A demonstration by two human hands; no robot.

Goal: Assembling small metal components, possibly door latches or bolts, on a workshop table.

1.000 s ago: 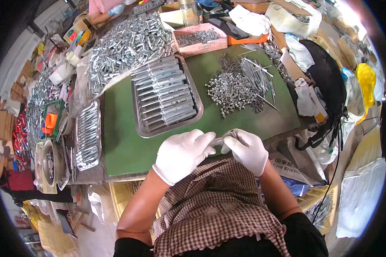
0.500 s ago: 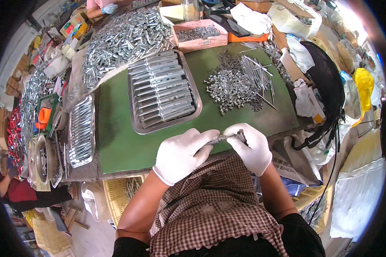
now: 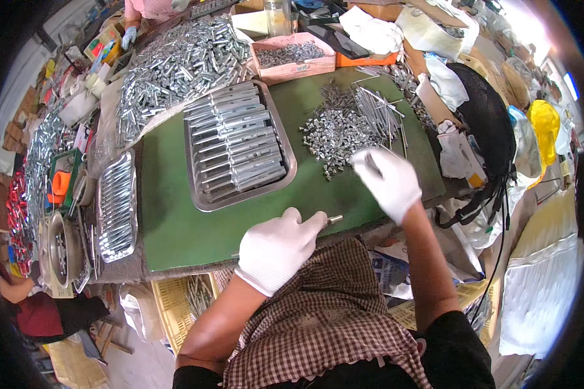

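Observation:
My left hand (image 3: 279, 246), in a white glove, is closed around a slim silver metal tube (image 3: 334, 220). Only the tube's end sticks out past the fingertips, over the front edge of the green board (image 3: 169, 227). My right hand (image 3: 390, 183), also gloved in white, hovers at the near right edge of a pile of small silver metal pieces (image 3: 334, 139). Its fingers are curled together, and whatever lies between them is hidden. Left of the pile, a steel tray (image 3: 292, 162) holds rows of silver metal tubes with thin rods (image 3: 246, 139).
Thin metal rods (image 3: 379, 113) lie behind the right hand. A pink box (image 3: 298, 70) of small parts stands at the back, beside a large heap of metal tubes (image 3: 175, 65). A narrower filled tray (image 3: 118, 207) is at left. Another person's gloved hand (image 3: 129, 37) shows far left.
My right hand has left the tube and moved forward to the pile of small pieces. My left hand keeps the tube, slightly lower. The other person's hand has moved left.

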